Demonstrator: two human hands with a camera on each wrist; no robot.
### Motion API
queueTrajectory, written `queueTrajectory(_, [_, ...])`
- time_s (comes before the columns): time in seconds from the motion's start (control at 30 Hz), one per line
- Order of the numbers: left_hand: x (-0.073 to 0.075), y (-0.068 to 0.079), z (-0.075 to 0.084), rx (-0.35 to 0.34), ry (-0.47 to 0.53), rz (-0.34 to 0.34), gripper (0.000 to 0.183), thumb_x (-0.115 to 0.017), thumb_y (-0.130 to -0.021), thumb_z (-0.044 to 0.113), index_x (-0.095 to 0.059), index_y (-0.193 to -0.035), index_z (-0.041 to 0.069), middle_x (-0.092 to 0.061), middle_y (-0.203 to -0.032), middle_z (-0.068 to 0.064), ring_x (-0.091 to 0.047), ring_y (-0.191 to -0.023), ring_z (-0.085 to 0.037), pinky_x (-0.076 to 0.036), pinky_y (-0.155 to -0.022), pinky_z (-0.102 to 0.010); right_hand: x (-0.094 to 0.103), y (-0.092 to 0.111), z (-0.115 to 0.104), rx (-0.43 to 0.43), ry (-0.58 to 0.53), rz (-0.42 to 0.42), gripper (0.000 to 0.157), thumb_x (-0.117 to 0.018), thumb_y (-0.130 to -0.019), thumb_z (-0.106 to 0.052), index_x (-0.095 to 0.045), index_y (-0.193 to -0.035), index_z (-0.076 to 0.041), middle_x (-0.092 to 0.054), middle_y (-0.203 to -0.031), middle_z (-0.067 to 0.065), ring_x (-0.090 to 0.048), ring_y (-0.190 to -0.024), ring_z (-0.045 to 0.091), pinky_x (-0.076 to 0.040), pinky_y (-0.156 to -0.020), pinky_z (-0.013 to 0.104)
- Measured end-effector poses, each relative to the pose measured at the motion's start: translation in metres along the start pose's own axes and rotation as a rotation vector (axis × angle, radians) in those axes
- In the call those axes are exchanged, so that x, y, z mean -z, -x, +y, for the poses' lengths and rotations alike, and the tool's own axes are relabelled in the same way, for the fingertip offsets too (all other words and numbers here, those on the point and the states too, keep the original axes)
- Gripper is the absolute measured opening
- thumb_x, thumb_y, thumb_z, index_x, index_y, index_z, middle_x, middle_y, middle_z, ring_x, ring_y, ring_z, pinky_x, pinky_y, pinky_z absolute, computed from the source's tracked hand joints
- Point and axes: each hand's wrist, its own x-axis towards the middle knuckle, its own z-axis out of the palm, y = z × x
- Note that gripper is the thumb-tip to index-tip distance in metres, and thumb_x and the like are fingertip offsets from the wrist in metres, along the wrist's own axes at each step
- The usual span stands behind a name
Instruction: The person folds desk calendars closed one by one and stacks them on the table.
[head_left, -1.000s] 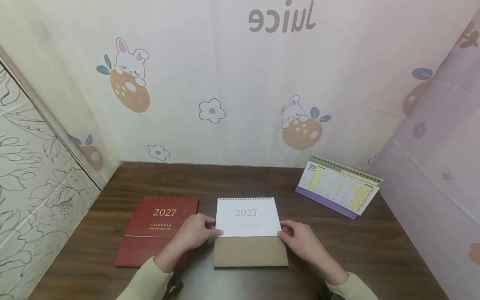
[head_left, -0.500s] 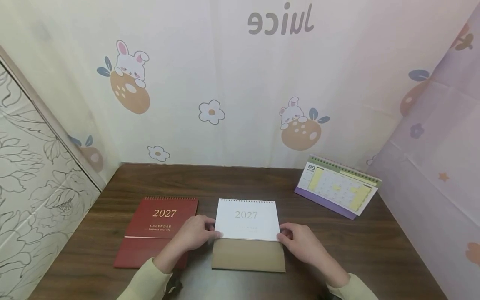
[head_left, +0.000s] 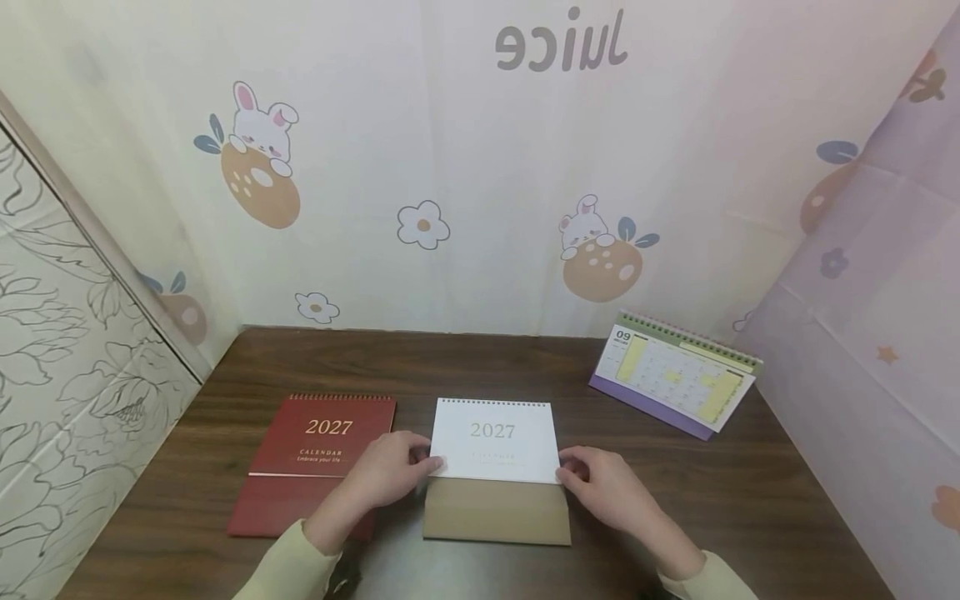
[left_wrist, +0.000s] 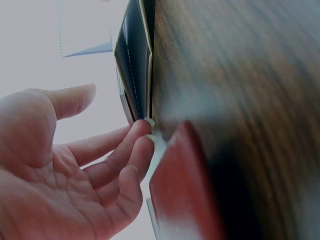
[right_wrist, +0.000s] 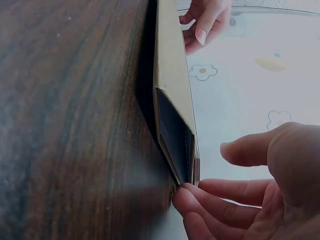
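Observation:
A desk calendar [head_left: 495, 442] with a white "2027" cover and a tan stand stands folded open on the table's middle. My left hand [head_left: 390, 468] is at its left side; in the left wrist view the fingertips [left_wrist: 142, 125] touch the stand's end, with the thumb raised apart from it. At the opposite side, my right hand [head_left: 602, 483] mirrors this. Its fingertips [right_wrist: 185, 197] lie at the stand's lower corner in the right wrist view, and the thumb [right_wrist: 245, 150] is clear of the cover. Between the stand's boards shows a dark hollow.
To the left lies a red 2027 calendar [head_left: 315, 450], partly behind my left forearm. A green and purple calendar [head_left: 675, 375] is propped at the back right. Dark wood table [head_left: 487, 358] meets a printed curtain [head_left: 487, 150] behind.
The white calendar came slightly toward me and turned a little, its stand shifting left, between the first two frames. Since then it has stayed put, and my left thumb has lifted slightly.

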Motion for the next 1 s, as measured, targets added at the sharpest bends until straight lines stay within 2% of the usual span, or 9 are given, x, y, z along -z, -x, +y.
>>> queueTrajectory(0.13, [0.001,0.003,0.004,-0.018,-0.112,0.047,0.032,-0.074,-0.088,0.038,-0.075,-0.105,0.011,-0.062,-0.082,0.002,-0.055,-0.076,-0.016,-0.049,-0.067,-0.038,0.0,0.002,-0.001,0.012,0.041,0.019,0.021,-0.074,-0.091,-0.018,-0.072,-0.11,-0.01,-0.065,-0.087,-0.006,-0.057,-0.076,0.009,-0.051,-0.071,0.035])
queueTrajectory(0.23, [0.002,0.006,0.008,-0.038,-0.199,0.082,0.033,-0.075,-0.087,0.04,-0.075,-0.105,0.012,-0.067,-0.091,-0.001,-0.058,-0.086,-0.019,-0.052,-0.077,-0.043,0.0,0.004,-0.001,0.026,0.069,0.039,0.023,-0.074,-0.09,-0.02,-0.072,-0.111,-0.011,-0.068,-0.098,-0.002,-0.063,-0.089,0.015,-0.053,-0.081,0.043])
queueTrajectory(0.37, [0.003,0.009,0.011,-0.107,-0.309,0.122,0.037,-0.075,-0.087,0.043,-0.075,-0.107,0.012,-0.069,-0.1,-0.004,-0.061,-0.095,-0.023,-0.052,-0.083,-0.045,0.0,0.005,0.001,0.071,0.087,0.065,0.026,-0.074,-0.091,-0.022,-0.071,-0.115,-0.012,-0.068,-0.113,0.003,-0.063,-0.109,0.025,-0.049,-0.094,0.052])
queueTrajectory(0.5, [0.003,0.01,0.014,-0.2,-0.385,0.138,0.044,-0.073,-0.087,0.047,-0.074,-0.113,0.012,-0.069,-0.11,-0.006,-0.06,-0.103,-0.025,-0.051,-0.088,-0.046,-0.001,0.007,0.003,0.141,0.111,0.091,0.029,-0.075,-0.09,-0.023,-0.07,-0.117,-0.014,-0.067,-0.116,0.002,-0.06,-0.115,0.026,-0.047,-0.097,0.052])
queueTrajectory(0.63, [0.001,0.012,0.016,-0.285,-0.418,0.129,0.046,-0.07,-0.089,0.049,-0.072,-0.12,0.015,-0.066,-0.124,-0.006,-0.057,-0.114,-0.027,-0.047,-0.097,-0.048,-0.003,0.01,0.002,0.235,0.126,0.109,0.033,-0.077,-0.088,-0.023,-0.069,-0.119,-0.015,-0.065,-0.12,0.001,-0.057,-0.118,0.025,-0.046,-0.098,0.05])
queueTrajectory(0.8, [-0.001,0.014,0.016,-0.39,-0.459,0.114,0.051,-0.067,-0.09,0.053,-0.068,-0.129,0.019,-0.058,-0.139,-0.007,-0.05,-0.127,-0.03,-0.041,-0.105,-0.051,-0.003,0.014,0.001,0.346,0.128,0.095,0.04,-0.076,-0.088,-0.023,-0.067,-0.126,-0.012,-0.059,-0.133,0.005,-0.051,-0.125,0.027,-0.044,-0.101,0.052])
queueTrajectory(1.0, [-0.007,0.016,0.014,-0.498,-0.473,0.014,0.062,-0.059,-0.091,0.063,-0.061,-0.138,0.023,-0.046,-0.152,-0.005,-0.039,-0.138,-0.034,-0.036,-0.107,-0.055,-0.008,0.016,0.003,0.464,0.167,0.051,0.05,-0.074,-0.091,-0.031,-0.061,-0.135,-0.012,-0.049,-0.145,0.011,-0.042,-0.135,0.032,-0.042,-0.102,0.055])
